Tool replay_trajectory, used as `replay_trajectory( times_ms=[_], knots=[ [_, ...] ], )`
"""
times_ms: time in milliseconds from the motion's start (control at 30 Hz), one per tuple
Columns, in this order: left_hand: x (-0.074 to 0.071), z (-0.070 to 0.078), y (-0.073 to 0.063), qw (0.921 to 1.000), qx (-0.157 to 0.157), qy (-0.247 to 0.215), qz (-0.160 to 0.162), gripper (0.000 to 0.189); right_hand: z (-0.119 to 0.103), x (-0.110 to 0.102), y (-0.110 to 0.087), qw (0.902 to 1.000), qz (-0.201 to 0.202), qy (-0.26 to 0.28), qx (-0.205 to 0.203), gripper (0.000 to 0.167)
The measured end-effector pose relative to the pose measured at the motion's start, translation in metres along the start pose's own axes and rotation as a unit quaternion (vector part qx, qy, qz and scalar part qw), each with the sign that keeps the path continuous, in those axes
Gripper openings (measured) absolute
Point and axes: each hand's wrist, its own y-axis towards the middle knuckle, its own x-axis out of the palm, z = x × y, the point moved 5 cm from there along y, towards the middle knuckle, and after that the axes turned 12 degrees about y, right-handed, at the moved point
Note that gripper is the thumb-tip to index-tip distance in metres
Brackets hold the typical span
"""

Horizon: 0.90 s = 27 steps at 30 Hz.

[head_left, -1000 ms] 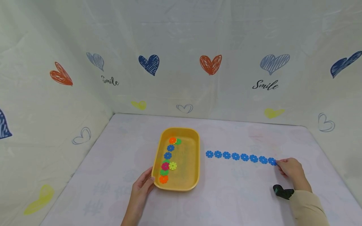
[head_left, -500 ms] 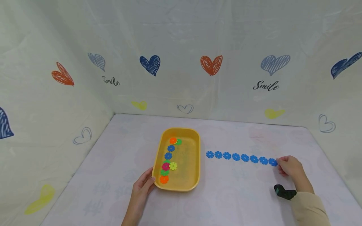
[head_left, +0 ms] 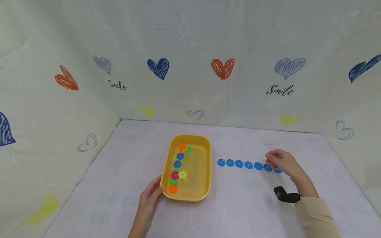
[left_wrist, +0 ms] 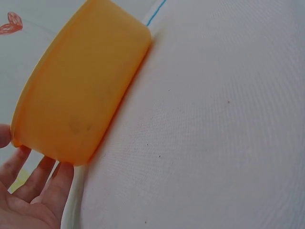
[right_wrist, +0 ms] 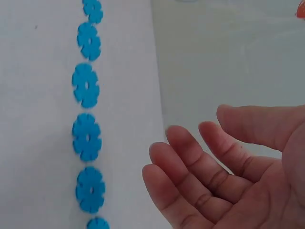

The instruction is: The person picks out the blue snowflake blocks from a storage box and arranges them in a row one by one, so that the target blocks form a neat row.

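Note:
My left hand (head_left: pixel 149 195) holds the near left corner of a yellow plastic tray (head_left: pixel 196 168), thumb at the rim and fingers against the outer wall, as the left wrist view shows. In the tray lie flower-shaped plastic discs: blue ones (head_left: pixel 177 164), orange (head_left: pixel 173 188), green (head_left: pixel 174 181), a pink one (head_left: pixel 174 175) and a yellow one (head_left: pixel 182 175). Right of the tray, several blue notched discs (head_left: pixel 239 164) form a line on the table. Over that line's right end hovers my right hand (head_left: pixel 282 162), holding nothing, fingers loosely bent. It hides the end of the row.
A white cloth (head_left: pixel 232 205) covers the table. Behind it hangs a pale sheet (head_left: pixel 190 39) printed with hearts and "Smile". A black wrist device (head_left: pixel 286 195) sits at my right wrist beside the beige sleeve (head_left: pixel 315 215).
The right hand has left the last blue disc at the row's right end, lifting and moving left over the row. The left hand and tray stay in place.

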Motion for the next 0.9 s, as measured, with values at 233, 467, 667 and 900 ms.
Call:
replay_trajectory(
  times_ms=[233, 467, 667, 900],
  knots=[
    [-0.001, -0.001, 0.002, 0.9999, -0.011, -0.001, -0.001, 0.047, -0.066, 0.04, -0.012, 0.9961, -0.042, 0.015, -0.076, 0.041],
    [0.0, -0.001, 0.001, 1.0, -0.007, -0.002, -0.004, 0.047, -0.117, 0.077, -0.022, 0.9911, -0.079, 0.043, -0.098, 0.039],
    [0.001, -0.001, 0.002, 0.9999, -0.011, -0.004, -0.001, 0.047, -0.129, 0.105, -0.013, 0.9883, -0.096, 0.064, -0.1, 0.037],
    [0.0, -0.001, 0.002, 0.9999, -0.014, 0.0, 0.0, 0.046, -0.141, 0.133, -0.012, 0.9814, -0.13, 0.098, -0.102, 0.034]
  ],
)
